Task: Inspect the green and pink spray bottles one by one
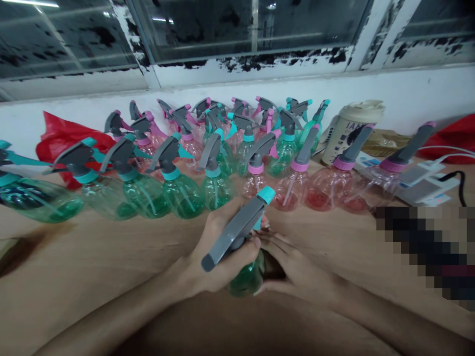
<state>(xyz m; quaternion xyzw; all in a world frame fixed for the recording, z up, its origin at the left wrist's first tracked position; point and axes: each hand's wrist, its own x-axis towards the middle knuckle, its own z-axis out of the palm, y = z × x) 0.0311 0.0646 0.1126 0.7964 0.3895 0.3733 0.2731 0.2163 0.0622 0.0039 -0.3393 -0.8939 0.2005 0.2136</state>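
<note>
A green spray bottle (245, 283) with a grey sprayer head and a turquoise nozzle is held close in front of me, above the table's near edge. My left hand (208, 269) wraps round its neck just under the head. Against the right side of the bottle's body lies my right hand (297, 267), fingers curled round it; some fingertips are hidden behind the bottle. The nozzle points away and to the right. Just beyond my hands stands a row of spray bottles, among them a green one (183, 195) and a pink one (287, 190).
Several more bottles stand behind that row, near the wall. Red plastic bags (70, 141) lie at the back left and right. A paper cup (351, 131), a white power strip (426, 180) with cables and a blurred-out patch (434, 252) are on the right.
</note>
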